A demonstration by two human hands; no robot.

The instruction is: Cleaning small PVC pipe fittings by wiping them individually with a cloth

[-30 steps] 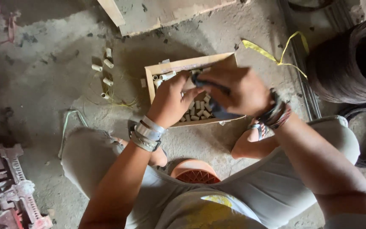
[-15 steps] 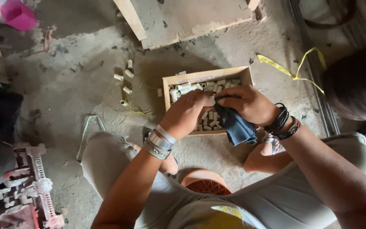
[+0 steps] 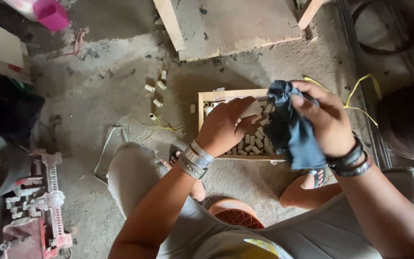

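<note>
The right hand (image 3: 329,120) has lifted the dark blue cloth (image 3: 293,129) clear, bunched in its fist, hanging lengthwise over the shallow wooden box (image 3: 201,112). The left hand (image 3: 226,125) pinches a short pale tube (image 3: 252,109), pointing far-right.

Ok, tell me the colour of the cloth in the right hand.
Dark blue cloth, seen in the head view.

Dusty concrete floor (image 3: 97,96) lying rough and stained. Wooden board frame (image 3: 231,24) sitting at top. Red metal machine (image 3: 34,206) standing bottom left. Pink container (image 3: 51,13) sitting top left. Yellow strap (image 3: 360,91) trailing right, beside dark wire coil (image 3: 408,120). Soft daylight falling.
</note>
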